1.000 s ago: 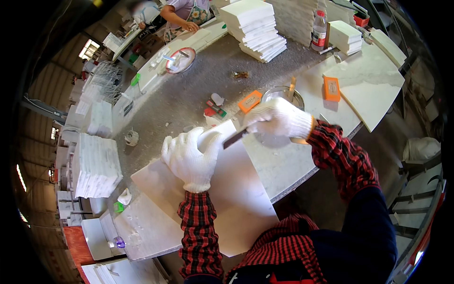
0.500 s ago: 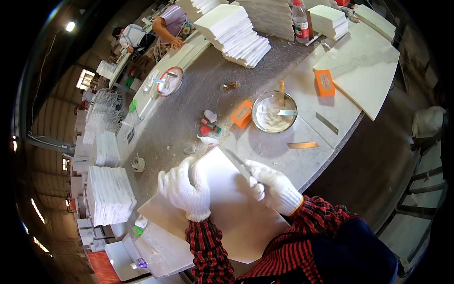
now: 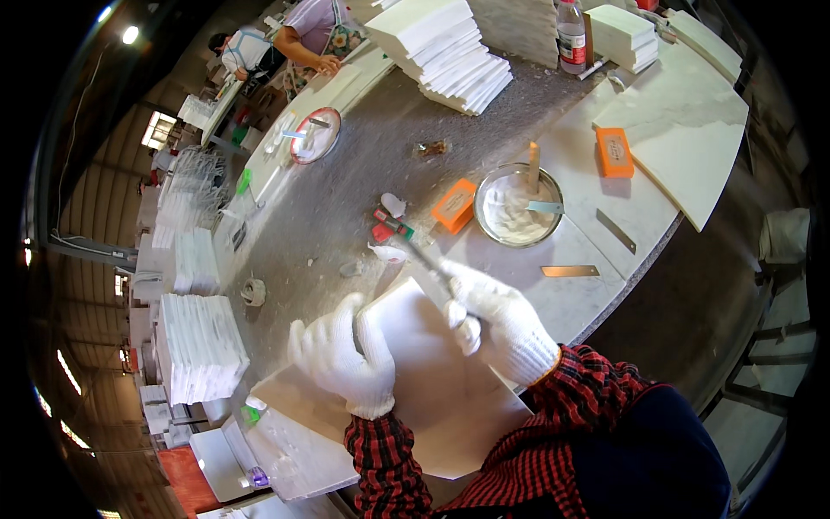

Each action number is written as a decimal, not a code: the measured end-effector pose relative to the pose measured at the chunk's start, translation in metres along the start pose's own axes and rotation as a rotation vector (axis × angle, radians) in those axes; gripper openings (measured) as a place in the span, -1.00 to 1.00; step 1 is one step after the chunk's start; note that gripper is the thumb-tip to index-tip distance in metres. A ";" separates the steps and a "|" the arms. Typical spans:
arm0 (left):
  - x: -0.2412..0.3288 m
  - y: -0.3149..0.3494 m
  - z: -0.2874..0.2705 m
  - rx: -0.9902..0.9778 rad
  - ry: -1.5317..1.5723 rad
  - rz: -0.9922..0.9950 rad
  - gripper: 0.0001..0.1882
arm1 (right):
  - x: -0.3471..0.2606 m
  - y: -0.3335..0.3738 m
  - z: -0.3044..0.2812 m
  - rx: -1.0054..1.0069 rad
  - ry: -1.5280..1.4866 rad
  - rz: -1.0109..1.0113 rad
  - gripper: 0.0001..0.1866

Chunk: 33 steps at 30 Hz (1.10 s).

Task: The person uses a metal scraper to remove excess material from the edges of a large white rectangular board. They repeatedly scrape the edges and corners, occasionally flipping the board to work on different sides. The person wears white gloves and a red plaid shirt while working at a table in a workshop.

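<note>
A flat white tile point(image 3: 432, 389) is tilted up in front of me, one corner pointing away toward the table. My left hand point(image 3: 346, 356), in a white knit glove, grips its far left edge, the thumb raised along it. My right hand point(image 3: 497, 320), gloved the same way, is closed around a thin grey metal blade point(image 3: 425, 261). That blade slants up and left, just beyond the tile's far corner. A steel bowl of white paste point(image 3: 519, 206) stands past my right hand, with a wooden-handled tool and a metal scraper in it.
Orange boxes point(image 3: 454, 207) point(image 3: 615, 153) and loose metal blades point(image 3: 571, 271) lie on the stone table point(image 3: 510, 298). Stacked tiles point(image 3: 441, 52) stand at the back, more point(image 3: 201, 348) at the left. A plastic bottle point(image 3: 571, 39) and a second paste bowl point(image 3: 316, 136) stand farther off. Two people work beyond.
My right hand and the blade have moved up and away from the tile's right edge. The tile's far corner has dipped slightly, and the view has shifted a little.
</note>
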State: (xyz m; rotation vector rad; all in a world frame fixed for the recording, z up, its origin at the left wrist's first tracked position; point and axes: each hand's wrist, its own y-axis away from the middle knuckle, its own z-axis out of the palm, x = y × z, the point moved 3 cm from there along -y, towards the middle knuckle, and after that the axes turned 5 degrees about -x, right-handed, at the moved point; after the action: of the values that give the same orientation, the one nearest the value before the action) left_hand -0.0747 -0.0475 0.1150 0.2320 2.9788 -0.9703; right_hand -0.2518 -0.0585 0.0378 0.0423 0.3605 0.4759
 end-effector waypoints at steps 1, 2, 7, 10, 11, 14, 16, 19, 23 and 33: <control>-0.001 0.001 0.000 0.014 0.010 0.000 -0.77 | 0.002 -0.002 -0.008 0.003 -0.004 -0.054 -0.50; -0.001 0.002 0.001 0.029 0.023 -0.004 -0.76 | 0.001 -0.003 -0.012 0.007 -0.002 -0.106 -0.49; -0.008 0.006 -0.001 0.129 0.107 0.005 -0.66 | 0.025 -0.013 -0.005 0.295 0.374 -0.347 -0.48; -0.014 0.015 -0.003 0.153 0.276 0.007 -0.60 | 0.041 -0.029 -0.001 0.283 0.650 -0.548 -0.56; -0.020 0.020 -0.002 0.184 0.384 0.004 -0.59 | 0.042 -0.028 0.001 0.298 0.611 -0.531 -0.60; -0.047 0.054 -0.019 0.276 0.657 -0.109 -0.53 | 0.048 -0.033 0.007 0.306 0.661 -0.546 -0.60; -0.063 0.080 -0.024 0.330 0.786 -0.195 -0.52 | 0.048 -0.035 0.004 0.343 0.624 -0.545 -0.60; -0.089 0.170 -0.039 0.476 0.687 -0.495 -0.54 | 0.045 -0.033 0.007 0.350 0.628 -0.556 -0.61; -0.088 0.341 -0.055 0.345 0.520 -1.051 -0.53 | 0.045 -0.031 0.006 0.360 0.651 -0.565 -0.60; -0.044 0.447 -0.006 0.031 0.862 -1.485 -0.52 | 0.051 -0.037 -0.001 0.363 0.779 -0.550 -0.59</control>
State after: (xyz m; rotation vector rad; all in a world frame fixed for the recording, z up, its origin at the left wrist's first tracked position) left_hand 0.0320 0.3068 -0.1398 -2.3893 3.4855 -0.9818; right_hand -0.1935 -0.0685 0.0152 0.1060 1.1846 -0.1493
